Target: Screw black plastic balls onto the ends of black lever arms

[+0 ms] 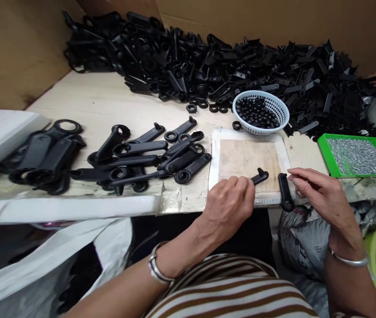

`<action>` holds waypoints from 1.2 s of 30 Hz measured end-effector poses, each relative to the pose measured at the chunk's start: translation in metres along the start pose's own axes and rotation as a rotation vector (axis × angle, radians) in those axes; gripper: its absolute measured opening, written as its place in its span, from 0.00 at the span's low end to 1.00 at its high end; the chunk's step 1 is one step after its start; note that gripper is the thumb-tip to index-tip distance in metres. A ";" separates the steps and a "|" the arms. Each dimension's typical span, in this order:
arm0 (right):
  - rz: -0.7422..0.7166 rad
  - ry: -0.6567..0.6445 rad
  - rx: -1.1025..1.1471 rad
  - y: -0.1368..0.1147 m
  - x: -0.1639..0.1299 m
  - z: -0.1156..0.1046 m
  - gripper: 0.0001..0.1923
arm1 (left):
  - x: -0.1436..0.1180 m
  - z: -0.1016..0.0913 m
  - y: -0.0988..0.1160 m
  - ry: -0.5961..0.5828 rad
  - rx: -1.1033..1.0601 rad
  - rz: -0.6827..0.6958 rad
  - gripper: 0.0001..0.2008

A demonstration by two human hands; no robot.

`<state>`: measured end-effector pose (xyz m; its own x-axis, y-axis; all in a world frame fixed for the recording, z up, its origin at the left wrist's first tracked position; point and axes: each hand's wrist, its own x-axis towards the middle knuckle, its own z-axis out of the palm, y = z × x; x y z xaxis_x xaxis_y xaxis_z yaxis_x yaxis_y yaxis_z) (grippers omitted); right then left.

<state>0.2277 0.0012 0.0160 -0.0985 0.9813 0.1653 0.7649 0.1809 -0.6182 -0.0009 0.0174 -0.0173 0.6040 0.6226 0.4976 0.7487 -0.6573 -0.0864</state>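
Observation:
My left hand [231, 201] is closed in a fist around a black plastic crank arm [261, 176], whose peg end sticks out to the right above the pad. Most of that part is hidden by my fingers. At the front right of the pad, the thumb and index finger of my right hand [322, 196] meet the upper end of a second black crank arm [286, 193]. This one points downward, its ringed end over the table's front edge. Under both parts lies a worn square pad [247, 152] with white borders.
Several crank arms [138, 161] lie left of the pad, beside larger black arms [47, 152] and a white foam block [7, 137]. A blue basket [282, 112] holds black knobs; a green tray [330, 165] holds small metal pins. Black parts [181, 62] are heaped along the back.

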 end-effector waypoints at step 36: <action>-0.361 -0.049 -0.196 0.053 -0.024 0.024 0.17 | -0.032 -0.013 -0.079 -0.124 0.003 -0.423 0.20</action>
<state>0.2552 -0.0118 -0.0387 -0.4090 0.8600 0.3050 0.7818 0.5027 -0.3689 -0.0826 0.0437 -0.0146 0.2723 0.8830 0.3822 0.9377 -0.3326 0.1002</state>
